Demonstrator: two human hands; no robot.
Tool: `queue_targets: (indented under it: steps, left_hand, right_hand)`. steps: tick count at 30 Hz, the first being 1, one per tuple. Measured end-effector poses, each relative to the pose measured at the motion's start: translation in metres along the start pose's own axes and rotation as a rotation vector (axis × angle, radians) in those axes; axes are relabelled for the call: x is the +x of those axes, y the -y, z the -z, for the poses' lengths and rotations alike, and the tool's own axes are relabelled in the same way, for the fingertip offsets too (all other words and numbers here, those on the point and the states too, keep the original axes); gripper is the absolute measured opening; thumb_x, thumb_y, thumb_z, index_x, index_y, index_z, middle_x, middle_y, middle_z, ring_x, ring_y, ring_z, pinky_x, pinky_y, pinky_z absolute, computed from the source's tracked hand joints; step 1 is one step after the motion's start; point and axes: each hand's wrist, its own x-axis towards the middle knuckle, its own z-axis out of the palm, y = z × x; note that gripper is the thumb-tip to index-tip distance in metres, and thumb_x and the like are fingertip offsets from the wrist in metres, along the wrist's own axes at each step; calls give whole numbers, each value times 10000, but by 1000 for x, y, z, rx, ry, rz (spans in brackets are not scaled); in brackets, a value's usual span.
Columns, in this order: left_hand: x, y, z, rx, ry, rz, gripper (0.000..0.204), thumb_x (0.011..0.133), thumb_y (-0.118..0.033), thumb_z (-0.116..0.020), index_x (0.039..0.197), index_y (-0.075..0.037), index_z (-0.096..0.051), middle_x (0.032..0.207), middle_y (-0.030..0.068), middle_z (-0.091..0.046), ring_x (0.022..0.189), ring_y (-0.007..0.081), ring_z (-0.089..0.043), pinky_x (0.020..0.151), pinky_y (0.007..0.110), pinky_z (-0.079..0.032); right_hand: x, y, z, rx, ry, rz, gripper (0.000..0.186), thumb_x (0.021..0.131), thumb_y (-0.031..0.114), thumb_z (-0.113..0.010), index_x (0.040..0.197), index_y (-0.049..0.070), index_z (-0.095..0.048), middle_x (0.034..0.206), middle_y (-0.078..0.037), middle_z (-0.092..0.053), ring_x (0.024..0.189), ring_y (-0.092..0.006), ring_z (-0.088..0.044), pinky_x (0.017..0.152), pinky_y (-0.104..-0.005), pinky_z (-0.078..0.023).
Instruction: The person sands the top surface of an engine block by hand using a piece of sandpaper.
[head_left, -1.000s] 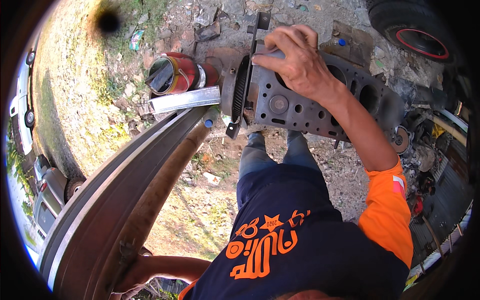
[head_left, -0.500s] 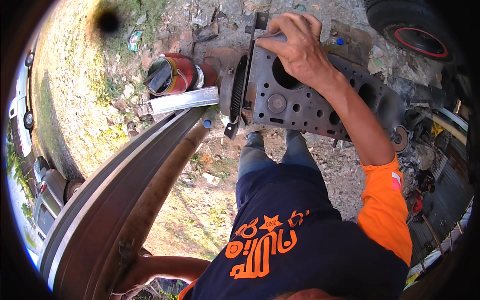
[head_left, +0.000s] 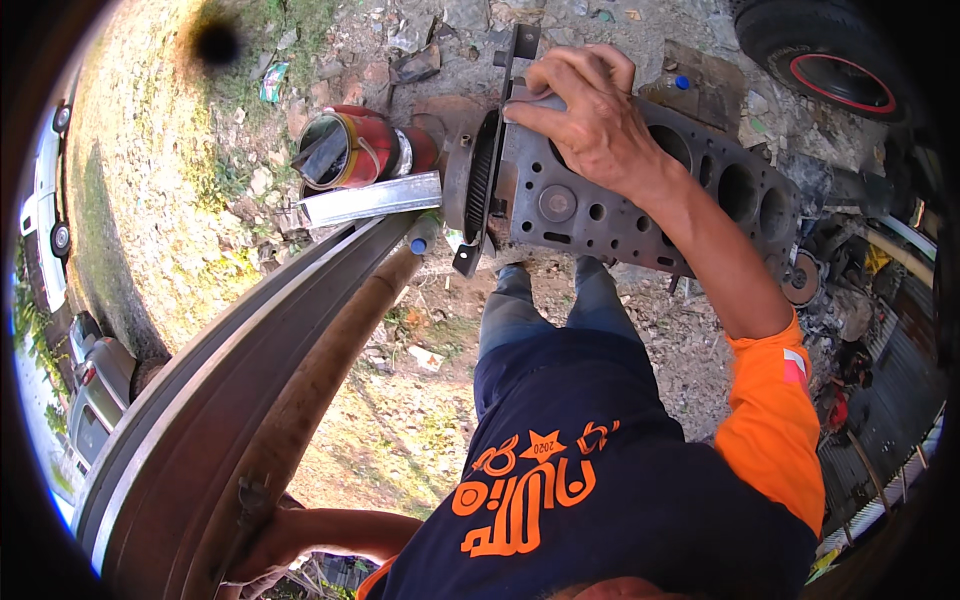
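Observation:
An engine block (head_left: 690, 215), grey and drilled with bolt holes and large cylinder bores, lies in front of me with its flat face up. My right hand (head_left: 595, 120) rests on the face near its left end, fingers bent and pressed down on a small flat grey piece (head_left: 545, 102), mostly hidden under them. At that end of the block stand a dark metal plate (head_left: 498, 150) and a toothed gear wheel (head_left: 483, 175). My left hand (head_left: 262, 562) is low at the left against a brown post (head_left: 320, 375); its fingers are hidden.
A red can (head_left: 365, 145) holding dark pieces and a silver metal channel (head_left: 375, 198) sit left of the block. Long metal rails (head_left: 230, 370) run down the left. A tyre (head_left: 820, 70) lies at the far right, with scrap and corrugated sheet (head_left: 895, 330) below it.
My right hand has slid slightly left and nearer along the block's face, uncovering more of the bores. My left hand stays by the post.

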Motion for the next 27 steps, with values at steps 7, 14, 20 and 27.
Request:
queue_targets:
  steps: [7, 14, 20, 27]
  left_hand:
    - [5, 7, 11, 74, 24, -32, 448, 953, -290, -735, 1296, -164, -476, 1284, 164, -577, 1108, 338, -695, 908, 631, -648]
    - [36, 40, 41, 297, 149, -205, 522, 958, -303, -731, 1334, -106, -427, 1285, 228, -560, 1093, 376, -692, 858, 662, -653]
    - [11, 17, 22, 132, 42, -22, 579, 976, -285, -710, 1407, -56, -399, 1279, 271, -583, 1080, 380, -700, 846, 624, -668]
    - [23, 24, 25, 75, 140, -112, 531, 975, -266, -691, 1388, -44, -443, 1303, 244, -616, 1051, 353, -719, 868, 562, -674]
  right_hand:
    - [0, -3, 0, -32, -11, 0, 275, 797, 55, -716, 968, 238, -829, 1128, 12, -644, 1241, -195, -567, 1118, -481, -267]
    - [4, -17, 0, -66, -19, -43, 272, 816, 46, -699, 963, 243, -816, 1163, 13, -643, 1273, -193, -546, 1140, -489, -247]
    - [4, -7, -2, 5, 0, -33, 270, 826, 29, -700, 952, 240, -811, 1167, 22, -637, 1301, -193, -533, 1163, -499, -224]
    - [5, -21, -5, -58, -49, -31, 250, 838, 45, -710, 963, 227, -828, 1180, 14, -655, 1295, -189, -538, 1141, -487, -249]
